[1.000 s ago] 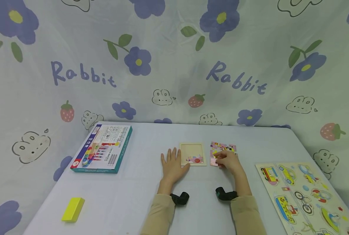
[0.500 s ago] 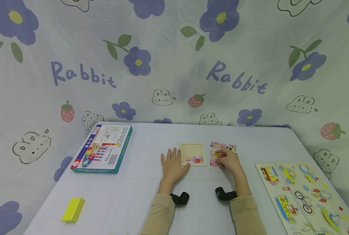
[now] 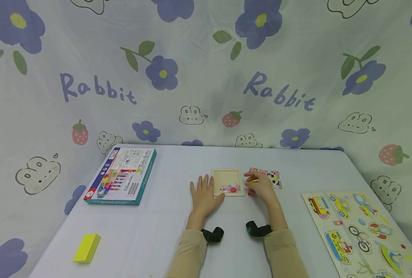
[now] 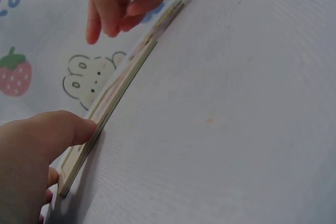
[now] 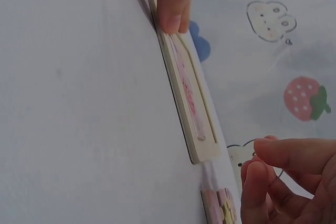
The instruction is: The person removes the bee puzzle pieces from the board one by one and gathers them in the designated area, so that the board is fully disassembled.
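My left hand (image 3: 202, 195) lies spread on the table, its thumb touching the edge of a shallow wooden puzzle frame (image 3: 226, 178). A pink jigsaw piece with a red spiral (image 3: 232, 188) sits in the frame's lower right corner. My right hand (image 3: 260, 185) is raised over several pink and yellow jigsaw pieces (image 3: 275, 180) to the right of the frame, hiding part of them. In the right wrist view, the right hand's fingers (image 5: 286, 153) are loosely bent, thumb and fingertips near each other, and no piece shows between them.
A boxed toy set (image 3: 126, 175) lies at the back left of the white table (image 3: 140, 235). A yellow block (image 3: 86, 248) rests at the front left. On the right is a large vehicle puzzle board (image 3: 362, 231). A patterned cloth (image 3: 206, 77) hangs behind the table.
My right hand has shifted left toward the frame, uncovering more of the right-hand pieces. One of these pieces has slid slightly to the right. My left hand has stayed put.
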`<state>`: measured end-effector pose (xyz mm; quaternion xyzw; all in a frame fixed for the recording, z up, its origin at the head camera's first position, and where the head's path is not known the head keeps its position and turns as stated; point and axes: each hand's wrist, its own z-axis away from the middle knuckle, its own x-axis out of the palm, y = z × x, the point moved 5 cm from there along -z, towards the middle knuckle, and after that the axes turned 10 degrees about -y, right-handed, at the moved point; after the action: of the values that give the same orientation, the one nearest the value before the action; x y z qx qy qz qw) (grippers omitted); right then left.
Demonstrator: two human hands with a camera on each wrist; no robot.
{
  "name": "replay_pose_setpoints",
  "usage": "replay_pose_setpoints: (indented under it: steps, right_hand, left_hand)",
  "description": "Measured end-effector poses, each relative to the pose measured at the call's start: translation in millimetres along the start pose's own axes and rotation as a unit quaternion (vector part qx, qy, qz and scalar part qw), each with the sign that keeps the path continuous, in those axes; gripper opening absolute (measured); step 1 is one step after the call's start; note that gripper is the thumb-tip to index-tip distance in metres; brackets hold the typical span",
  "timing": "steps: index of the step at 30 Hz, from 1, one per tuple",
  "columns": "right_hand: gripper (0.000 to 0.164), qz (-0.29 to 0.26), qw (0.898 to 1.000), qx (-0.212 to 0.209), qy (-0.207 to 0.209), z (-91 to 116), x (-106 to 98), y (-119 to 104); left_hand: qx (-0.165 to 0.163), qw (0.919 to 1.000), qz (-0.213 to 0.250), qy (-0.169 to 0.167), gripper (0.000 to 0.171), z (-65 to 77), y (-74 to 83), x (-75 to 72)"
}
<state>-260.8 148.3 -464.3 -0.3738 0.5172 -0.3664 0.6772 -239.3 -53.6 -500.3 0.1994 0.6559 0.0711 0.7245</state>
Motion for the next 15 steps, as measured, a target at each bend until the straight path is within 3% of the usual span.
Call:
replay_pose_setpoints:
  steps: [15]
  right_hand:
    - [0.027,0.001,0.999,-0.044,-0.028,-11,39,-16]
  left_hand:
    - [0.001,0.9999,-0.011,0.003,0.075,-0.2,1.3,-1.6]
